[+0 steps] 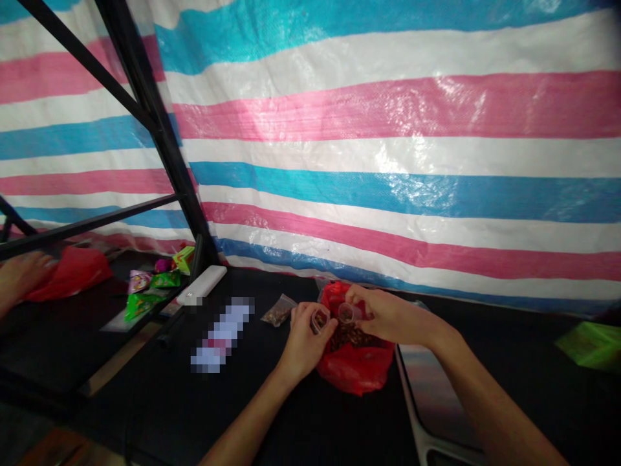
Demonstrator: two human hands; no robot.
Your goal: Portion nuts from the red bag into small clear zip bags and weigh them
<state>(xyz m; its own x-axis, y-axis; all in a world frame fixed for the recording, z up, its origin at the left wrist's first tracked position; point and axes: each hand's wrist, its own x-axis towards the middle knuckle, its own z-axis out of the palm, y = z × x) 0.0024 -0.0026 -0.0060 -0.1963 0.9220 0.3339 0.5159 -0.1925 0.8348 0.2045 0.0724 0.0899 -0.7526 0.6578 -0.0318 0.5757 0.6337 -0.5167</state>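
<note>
My left hand (305,340) is closed around a small clear plastic cup (320,320), tilted, with some brown bits showing in it. In my right hand (391,315), the fingers pinch another small clear cup (347,313), close beside the first. Both hands are over an opened red plastic bag (356,372), whose middle holds a heap of small brown pieces (352,336), too small to name for certain. My right fingers hide part of the heap and of the bag's far side.
A small zip bag (279,310) of brown bits lies left of my hands, near a pixelated strip (223,336) and a white bar (204,285). Right stands a glossy flat panel (439,388). Beyond a black metal frame (165,142), another person's hand (22,275) touches a red bag (80,272).
</note>
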